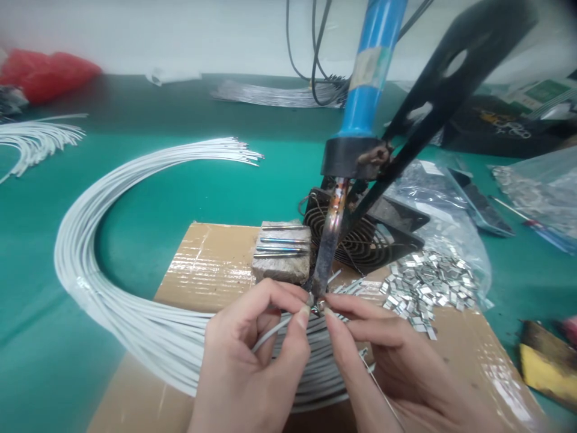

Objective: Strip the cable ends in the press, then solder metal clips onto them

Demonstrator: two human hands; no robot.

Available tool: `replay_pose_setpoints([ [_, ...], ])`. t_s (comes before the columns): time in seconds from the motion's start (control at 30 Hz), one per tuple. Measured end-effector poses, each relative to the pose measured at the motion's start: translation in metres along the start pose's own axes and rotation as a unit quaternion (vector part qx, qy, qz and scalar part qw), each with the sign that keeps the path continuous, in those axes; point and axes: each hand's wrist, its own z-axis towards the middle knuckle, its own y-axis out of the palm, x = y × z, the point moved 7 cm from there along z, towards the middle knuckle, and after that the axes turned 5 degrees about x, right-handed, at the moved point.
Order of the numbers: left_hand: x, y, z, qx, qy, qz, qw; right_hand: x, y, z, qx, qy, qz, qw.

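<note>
Here, the left hand (252, 355) pinches a white wire (270, 332) and the right hand (396, 367) pinches a tiny metal clip (321, 307), both right under the soldering iron (328, 249) tip. Fingers so near the tip could get burned. Right of the iron, an open clear bag (446, 210) spills more clips (426, 282).

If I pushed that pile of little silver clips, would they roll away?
Probably not. The silver clips look flat and boxy, so they would likely slide and scatter rather than roll. They seem tiny and light, so a small nudge may spread them over the cardboard toward the plastic bag.
</note>
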Motion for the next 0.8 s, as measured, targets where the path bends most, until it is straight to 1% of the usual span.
replay_pose_setpoints([
  [0.17,-0.0003,0.0033,0.0019,0.001,-0.004,-0.008,1.000,-0.0014,-0.0011,0.0010,0.009,-0.005,-0.013,1.000],
  [0.37,0.0027,-0.0002,0.0016,0.006,0.009,-0.008,1.000,-0.0010,0.0018,0.0017,-0.005,-0.037,-0.002,0.999],
  [0.57,0.0006,-0.0017,0.0010,0.001,0.002,-0.009,1.000,-0.0022,0.0027,0.0027,0.040,-0.050,-0.010,0.998],
  [0.7,0.0014,-0.0002,0.0013,-0.003,-0.009,-0.017,1.000,-0.0012,0.0034,0.0024,0.041,-0.057,-0.011,0.997],
  [0.8,0.0017,0.0004,0.0014,-0.007,-0.008,-0.017,1.000,-0.0005,0.0029,0.0025,0.029,-0.061,-0.014,0.998],
])
